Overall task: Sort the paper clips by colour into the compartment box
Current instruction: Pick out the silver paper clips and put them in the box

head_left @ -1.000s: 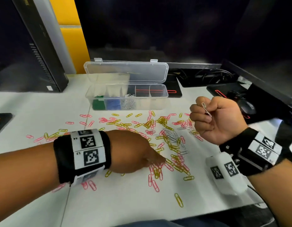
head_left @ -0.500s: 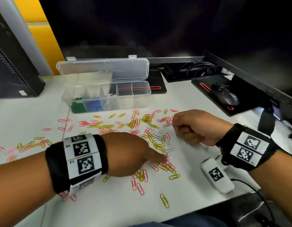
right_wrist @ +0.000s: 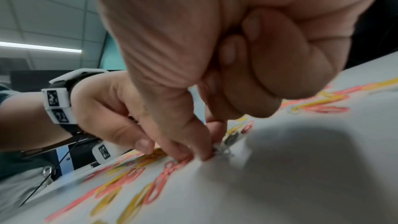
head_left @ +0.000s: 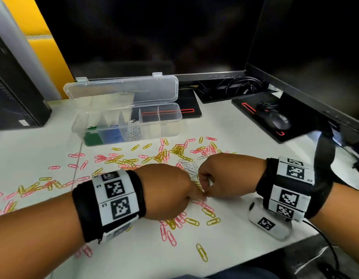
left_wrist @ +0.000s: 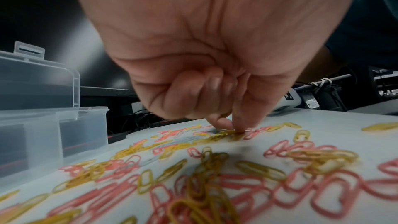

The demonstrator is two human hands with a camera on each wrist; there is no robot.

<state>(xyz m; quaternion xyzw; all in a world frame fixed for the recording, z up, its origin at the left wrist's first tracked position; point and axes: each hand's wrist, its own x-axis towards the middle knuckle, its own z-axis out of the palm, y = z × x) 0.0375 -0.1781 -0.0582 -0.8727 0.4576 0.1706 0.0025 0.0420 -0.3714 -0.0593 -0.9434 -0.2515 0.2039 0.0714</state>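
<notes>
Both hands are down on the tabletop (head_left: 225, 125), left hand (head_left: 166, 190) pinching at a yellow clip (left_wrist: 226, 133), right hand (head_left: 225, 176) pinching silver clips (right_wrist: 221, 149). Box (head_left: 170, 125) already has green, blue and silver sorted; pink and yellow clips (head_left: 174, 152) are still scattered everywhere.

The bench (head_left: 225, 125) is evenly lit under a dark backdrop; a ceiling strip light (right_wrist: 41, 49) glows (right wrist view), where clips (right_wrist: 129, 178) smear, perhaps from motion.
</notes>
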